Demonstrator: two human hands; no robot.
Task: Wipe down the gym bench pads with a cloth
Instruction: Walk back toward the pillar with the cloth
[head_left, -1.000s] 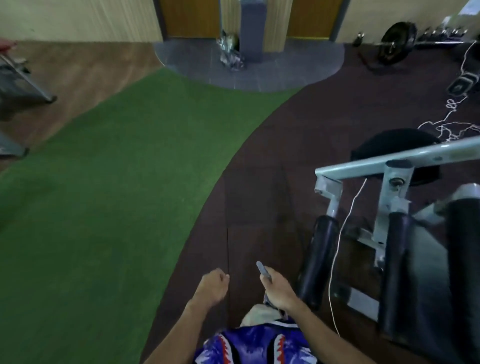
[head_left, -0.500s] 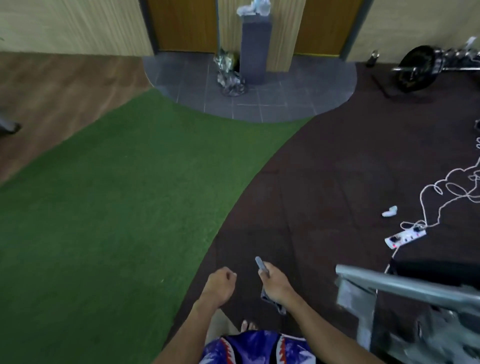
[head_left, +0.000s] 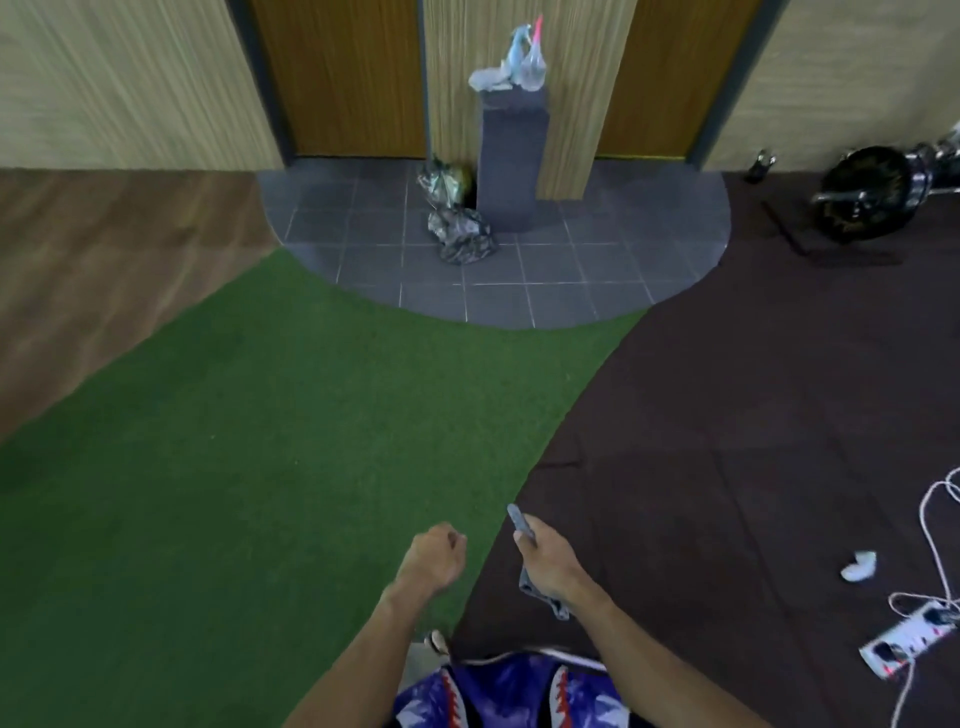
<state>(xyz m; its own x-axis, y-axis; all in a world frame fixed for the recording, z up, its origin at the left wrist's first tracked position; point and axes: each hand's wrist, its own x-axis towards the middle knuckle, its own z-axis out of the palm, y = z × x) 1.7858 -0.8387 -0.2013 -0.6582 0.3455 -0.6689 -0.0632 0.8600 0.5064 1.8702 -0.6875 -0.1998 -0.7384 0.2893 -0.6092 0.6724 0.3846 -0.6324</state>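
Note:
My right hand (head_left: 551, 564) is closed around a small grey cloth (head_left: 521, 525), whose ends stick out above and below the fist. My left hand (head_left: 434, 561) is a loose fist with nothing in it, held a little to the left of the right one. Both hang low in the middle of the view, over the line where green turf meets dark rubber floor. No bench or bench pad is in view.
A grey pedestal (head_left: 511, 156) with a spray bottle (head_left: 532, 62) and a rag on top stands by the far wall, crumpled bags (head_left: 460, 234) at its foot. A barbell plate (head_left: 865, 195) lies far right. A power strip (head_left: 906, 636) and white cable (head_left: 935, 519) lie at right.
The view has swung left and up, so the bench frame and its black roller pads have slid out of view at the right. Both hands keep their pose; the cloth stays in the right hand.

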